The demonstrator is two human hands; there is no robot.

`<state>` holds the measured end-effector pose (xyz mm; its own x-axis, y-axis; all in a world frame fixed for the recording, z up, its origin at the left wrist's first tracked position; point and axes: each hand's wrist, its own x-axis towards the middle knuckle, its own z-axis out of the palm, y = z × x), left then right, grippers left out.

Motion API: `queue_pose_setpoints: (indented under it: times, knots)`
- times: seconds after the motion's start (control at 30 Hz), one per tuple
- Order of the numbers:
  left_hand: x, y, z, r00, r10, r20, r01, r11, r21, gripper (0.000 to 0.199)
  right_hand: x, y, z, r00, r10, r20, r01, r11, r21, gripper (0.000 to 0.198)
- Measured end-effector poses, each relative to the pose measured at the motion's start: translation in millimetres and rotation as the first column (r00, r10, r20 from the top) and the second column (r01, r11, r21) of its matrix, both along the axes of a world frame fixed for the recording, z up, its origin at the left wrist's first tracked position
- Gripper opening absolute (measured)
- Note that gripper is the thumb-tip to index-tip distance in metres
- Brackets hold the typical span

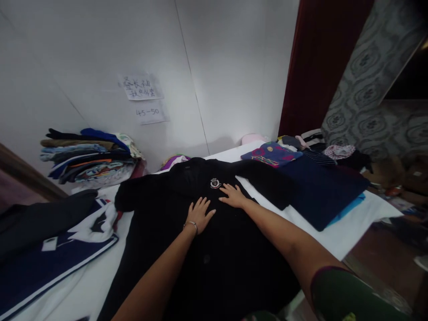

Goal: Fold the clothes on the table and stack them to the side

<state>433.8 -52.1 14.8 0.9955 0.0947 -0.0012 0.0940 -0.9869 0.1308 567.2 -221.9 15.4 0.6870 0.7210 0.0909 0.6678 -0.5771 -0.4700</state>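
A black jacket (230,249) with a dark button lies spread out on the white-covered table (337,240), its collar toward the wall and its sleeves out to both sides. On its chest is a pale embroidered crest (215,183). My left hand (199,215) rests flat near the jacket's middle, fingers spread, a bracelet on the wrist. Just right of the crest, my right hand (233,196) also lies on the cloth with its fingers apart. Neither hand grips anything.
A tall stack of folded clothes (93,156) stands at the back left. Nearer lies a navy garment with white trim (60,267). To the right are a dark navy folded garment (327,187) and a patterned blue one (270,154). Handwritten paper signs (143,87) hang on the wall.
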Motion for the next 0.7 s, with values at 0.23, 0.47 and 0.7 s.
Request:
queue_pose_setpoints:
  times: [0.23, 0.47, 0.7]
  knots:
    - [-2.2, 1.3, -2.6, 0.999, 0.000, 0.033, 0.001, 0.999, -0.033, 0.062, 27.8, -111.2, 43.5, 0.901, -0.320, 0.292, 0.292, 0.947, 0.135, 0.054]
    - [-1.9, 2.3, -6.7, 0.998, 0.009, 0.059, -0.006, 0.999, -0.046, 0.063, 43.0, -238.4, 40.2, 0.748, -0.659, 0.077, 0.663, 0.748, -0.033, 0.075]
    - [-3.3, 0.4, -2.8, 0.999, 0.021, 0.032, -0.019, 0.998, -0.064, 0.060, 39.1, -232.9, 69.7, 0.782, -0.620, 0.066, 0.623, 0.773, -0.119, 0.023]
